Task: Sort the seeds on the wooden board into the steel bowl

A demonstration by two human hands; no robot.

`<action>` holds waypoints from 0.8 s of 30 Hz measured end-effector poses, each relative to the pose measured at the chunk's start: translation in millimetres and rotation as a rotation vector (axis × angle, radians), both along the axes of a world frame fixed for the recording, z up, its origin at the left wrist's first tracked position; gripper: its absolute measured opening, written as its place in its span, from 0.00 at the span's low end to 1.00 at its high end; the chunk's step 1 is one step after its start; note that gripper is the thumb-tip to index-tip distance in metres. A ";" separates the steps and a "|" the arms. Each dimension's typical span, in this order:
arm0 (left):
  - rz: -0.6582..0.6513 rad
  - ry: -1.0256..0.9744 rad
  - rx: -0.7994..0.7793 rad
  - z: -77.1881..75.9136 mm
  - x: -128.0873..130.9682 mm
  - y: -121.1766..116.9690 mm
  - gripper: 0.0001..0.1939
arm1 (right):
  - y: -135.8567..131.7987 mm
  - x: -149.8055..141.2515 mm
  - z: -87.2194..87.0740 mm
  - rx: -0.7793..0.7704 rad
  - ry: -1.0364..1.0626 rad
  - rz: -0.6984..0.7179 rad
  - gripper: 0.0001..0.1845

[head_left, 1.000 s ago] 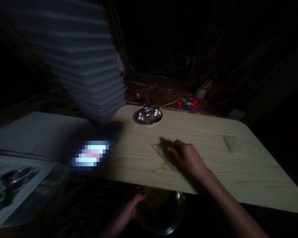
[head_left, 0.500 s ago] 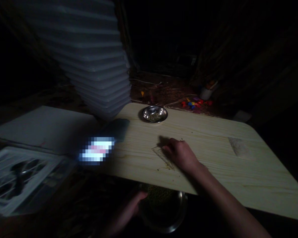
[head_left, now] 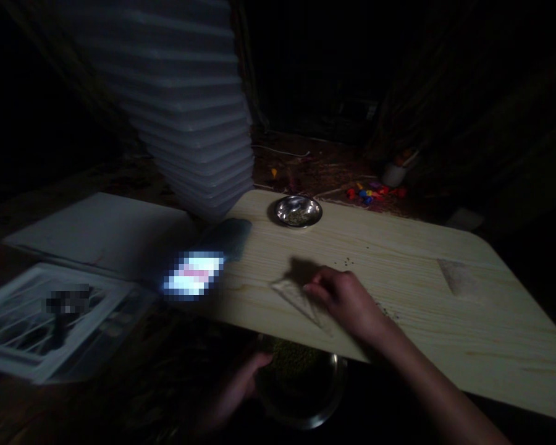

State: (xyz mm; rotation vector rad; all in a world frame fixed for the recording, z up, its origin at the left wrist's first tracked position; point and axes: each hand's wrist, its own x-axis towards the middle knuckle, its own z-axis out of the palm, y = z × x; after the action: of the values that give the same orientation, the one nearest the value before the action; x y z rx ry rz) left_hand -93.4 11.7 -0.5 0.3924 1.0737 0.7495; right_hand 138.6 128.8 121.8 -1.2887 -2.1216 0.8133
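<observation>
My right hand (head_left: 347, 301) is low over the light wooden table, its fingers closed in a pinch. Under and beside the fingertips lies a thin, see-through sheet (head_left: 299, 301), blurred, and the pinch appears to be on it. Small dark grains (head_left: 347, 262) are scattered on the wood beyond the hand, with more beside the wrist. Below the table's front edge, my left hand (head_left: 245, 380) grips the rim of a large metal bowl (head_left: 327, 411) holding greenish grains. The left thumb shows on the rim; the other fingers are mostly hidden in the dark.
A small metal bowl (head_left: 301, 219) with some grains stands at the table's (head_left: 408, 272) far edge. A lit, blurred-out screen (head_left: 193, 275) is at the left, beside a white rack (head_left: 32, 371). A greyish patch (head_left: 458, 278) lies at right. Colourful small things (head_left: 370, 194) lie on the floor.
My right hand has moved slightly toward me and left over the table, the see-through sheet shifting with it. More dark grains show behind it. My left hand stays on the large bowl.
</observation>
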 end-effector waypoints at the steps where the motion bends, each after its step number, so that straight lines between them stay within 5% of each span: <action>1: -0.004 0.000 0.002 -1.6 -0.5 0.0 0.14 | 2.0 11.1 2.8 0.002 0.014 -0.047 0.11; 9: -0.133 -0.013 0.069 -1.2 13.2 6.7 0.12 | -17.6 91.5 5.7 -0.025 -0.008 -0.323 0.16; 15: -0.163 0.057 0.123 -0.5 23.7 4.7 0.13 | -46.8 97.6 -8.8 -0.058 -0.105 -0.315 0.15; 24: -0.137 0.123 0.099 -6.3 24.0 1.0 0.10 | -56.7 101.2 -21.6 -0.025 -0.131 -0.329 0.15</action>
State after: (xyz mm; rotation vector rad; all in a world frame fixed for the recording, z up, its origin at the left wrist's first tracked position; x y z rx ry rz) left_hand -69.4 12.6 -6.8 0.5973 1.1155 0.6648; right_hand 239.9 72.1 100.2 -1.6880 -1.9244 0.6313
